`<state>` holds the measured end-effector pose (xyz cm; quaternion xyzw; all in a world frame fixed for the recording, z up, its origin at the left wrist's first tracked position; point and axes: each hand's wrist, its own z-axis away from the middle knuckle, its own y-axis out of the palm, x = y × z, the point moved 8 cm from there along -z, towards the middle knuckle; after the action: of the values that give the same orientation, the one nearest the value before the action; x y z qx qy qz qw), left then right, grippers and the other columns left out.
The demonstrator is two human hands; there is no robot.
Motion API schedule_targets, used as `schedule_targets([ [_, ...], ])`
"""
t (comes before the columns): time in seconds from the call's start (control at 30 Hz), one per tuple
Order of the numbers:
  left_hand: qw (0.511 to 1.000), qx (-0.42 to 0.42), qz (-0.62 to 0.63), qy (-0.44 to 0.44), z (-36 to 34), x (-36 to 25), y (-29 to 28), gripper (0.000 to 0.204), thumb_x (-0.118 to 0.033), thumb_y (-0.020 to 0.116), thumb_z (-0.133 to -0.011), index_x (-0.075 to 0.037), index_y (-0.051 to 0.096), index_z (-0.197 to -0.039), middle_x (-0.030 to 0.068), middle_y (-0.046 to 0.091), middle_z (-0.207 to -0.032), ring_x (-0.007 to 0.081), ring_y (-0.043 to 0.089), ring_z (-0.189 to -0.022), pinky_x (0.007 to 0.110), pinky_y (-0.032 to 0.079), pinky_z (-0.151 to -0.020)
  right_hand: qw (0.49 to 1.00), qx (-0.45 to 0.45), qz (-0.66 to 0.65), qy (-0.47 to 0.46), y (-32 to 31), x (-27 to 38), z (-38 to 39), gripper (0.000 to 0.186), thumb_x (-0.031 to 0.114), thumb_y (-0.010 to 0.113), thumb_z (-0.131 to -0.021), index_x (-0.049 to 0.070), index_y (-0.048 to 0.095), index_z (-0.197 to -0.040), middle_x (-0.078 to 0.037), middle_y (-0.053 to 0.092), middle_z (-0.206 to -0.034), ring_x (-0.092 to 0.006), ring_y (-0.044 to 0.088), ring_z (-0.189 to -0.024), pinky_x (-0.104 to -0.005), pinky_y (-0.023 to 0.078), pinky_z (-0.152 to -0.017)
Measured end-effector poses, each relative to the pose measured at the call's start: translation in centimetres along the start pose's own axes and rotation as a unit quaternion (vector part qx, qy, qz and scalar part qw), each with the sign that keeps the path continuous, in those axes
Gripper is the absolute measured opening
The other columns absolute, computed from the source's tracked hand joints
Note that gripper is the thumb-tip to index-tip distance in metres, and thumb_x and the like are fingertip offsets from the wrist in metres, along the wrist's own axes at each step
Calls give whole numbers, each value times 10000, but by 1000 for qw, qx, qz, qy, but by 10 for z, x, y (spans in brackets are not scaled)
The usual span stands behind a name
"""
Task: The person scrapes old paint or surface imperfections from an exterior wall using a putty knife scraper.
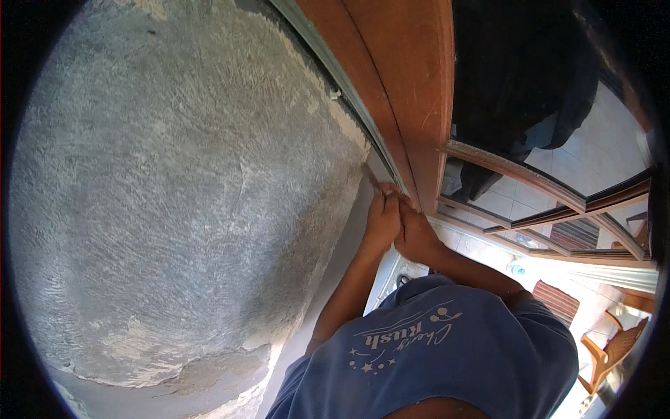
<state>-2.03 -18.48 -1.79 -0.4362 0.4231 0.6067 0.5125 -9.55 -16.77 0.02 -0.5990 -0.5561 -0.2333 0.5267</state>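
Observation:
My left hand [382,222] and my right hand [414,234] are pressed together at the strip where the wall meets the wooden door frame. From the top of the left hand a thin, flat, dark tool [371,176] sticks out; its tip is against the edge of the scraped wall [202,153]. Its handle is hidden in my closed fingers. The right fingers are curled close against the left ones, and what they grip cannot be made out. Rough grey plaster covers the wall, with paler, chipped patches along its border.
The brown wooden frame [412,77] rises just right of my hands, edged by a grey strip [363,115]. Beyond it stand glass panes with wooden bars [530,171]. A striped mat [556,302] and a wooden chair [608,353] are at the lower right.

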Motion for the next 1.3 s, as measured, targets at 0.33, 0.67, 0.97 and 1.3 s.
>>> schedule_targets([
  [0.33,1000,0,-15,-7,8,9,-4,177,-81,318,-862,-14,405,-1001,117,558,-779,164,539,-696,260,439,-648,996,69,-53,23,5,3,7,319,92,419,-791,-65,379,-1065,-306,542,-802,-452,544,-746,-485,449,-647],
  [0.67,1000,-1,-3,-4,6,-3,2,217,-91,311,-862,6,396,-1036,118,557,-790,168,541,-715,259,436,-646,999,31,-30,12,0,-1,1,313,97,433,-784,-53,384,-1054,-297,548,-793,-448,551,-745,-477,457,-650],
  [0.97,999,-6,36,-18,11,8,0,226,-70,291,-855,5,404,-1036,118,550,-822,170,533,-759,266,439,-676,994,66,-51,72,-7,7,2,265,89,419,-785,-65,432,-999,-288,552,-783,-444,555,-741,-477,456,-651],
  [1.3,999,0,46,-5,8,3,2,175,-70,295,-867,-7,420,-971,115,539,-830,156,511,-746,261,426,-691,992,89,-45,76,-1,-1,1,256,79,418,-777,-74,436,-982,-292,551,-781,-437,554,-732,-478,454,-644],
])
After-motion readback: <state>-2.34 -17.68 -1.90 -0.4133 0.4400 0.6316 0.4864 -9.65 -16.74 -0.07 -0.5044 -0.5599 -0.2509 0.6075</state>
